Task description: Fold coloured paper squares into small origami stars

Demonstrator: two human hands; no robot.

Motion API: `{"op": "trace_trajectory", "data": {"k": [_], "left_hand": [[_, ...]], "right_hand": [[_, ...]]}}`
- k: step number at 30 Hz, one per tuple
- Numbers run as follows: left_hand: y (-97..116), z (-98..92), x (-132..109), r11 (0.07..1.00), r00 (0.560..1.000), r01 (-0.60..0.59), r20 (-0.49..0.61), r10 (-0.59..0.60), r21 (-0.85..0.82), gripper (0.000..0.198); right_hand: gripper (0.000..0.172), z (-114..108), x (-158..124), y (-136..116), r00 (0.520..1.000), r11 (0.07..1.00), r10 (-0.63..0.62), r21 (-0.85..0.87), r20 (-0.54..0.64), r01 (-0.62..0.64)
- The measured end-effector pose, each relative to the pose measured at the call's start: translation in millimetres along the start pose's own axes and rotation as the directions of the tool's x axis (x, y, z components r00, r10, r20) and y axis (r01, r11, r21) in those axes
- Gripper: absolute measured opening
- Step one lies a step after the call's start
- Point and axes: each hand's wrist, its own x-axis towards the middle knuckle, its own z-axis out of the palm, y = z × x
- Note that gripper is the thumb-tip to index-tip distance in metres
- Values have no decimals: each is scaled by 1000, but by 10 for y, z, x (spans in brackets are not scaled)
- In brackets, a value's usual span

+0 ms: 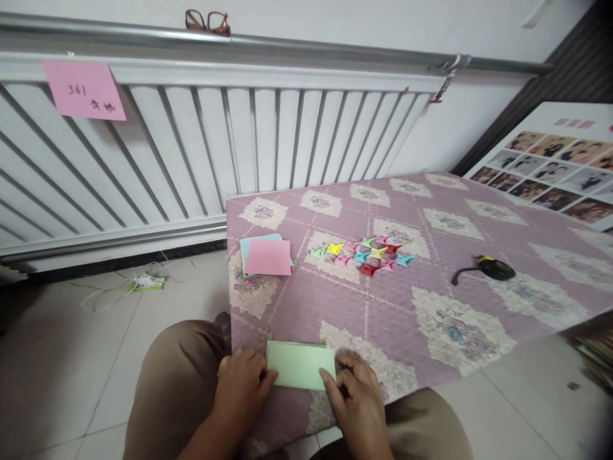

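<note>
A pale green sheet of paper (pixel 301 363), folded into a rectangle, lies at the near edge of the table covered by a purple patterned cloth (pixel 431 281). My left hand (pixel 242 382) pinches its left edge with curled fingers. My right hand (pixel 357 396) presses its lower right corner with the fingertips, the other fingers bent. Further back on the cloth lies a cluster of several small folded paper shapes (pixel 364 255) in yellow, pink, red, green and blue. A small stack of square papers (pixel 267 255), pink on top of blue, sits to the left of them.
A black and yellow tool (pixel 488 268) lies on the cloth at the right. A white radiator (pixel 215 140) with a pink note (pixel 83 89) stands behind; glasses (pixel 207 22) rest on its pipe. A photo board (pixel 555 166) leans at the right. Cord and a tag (pixel 143 281) lie on the tiled floor.
</note>
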Motion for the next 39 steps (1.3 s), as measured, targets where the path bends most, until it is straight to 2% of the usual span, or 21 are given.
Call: {"op": "trace_trajectory", "data": {"k": [9,23,39], "left_hand": [[15,-64,57,1000,999,15,38,-15,13,22],[23,-40,96,990,997,-23,80,13,137,28],[51,-78,127,985,993,-27,120,7,169,29]], "right_hand": [[37,43,-14,31,1000,999,12,-45,0,-12],[37,41,35,-3,996,984,64,-169,65,-52],[40,43,98,-54,983,962,142,-250,120,-108]]}}
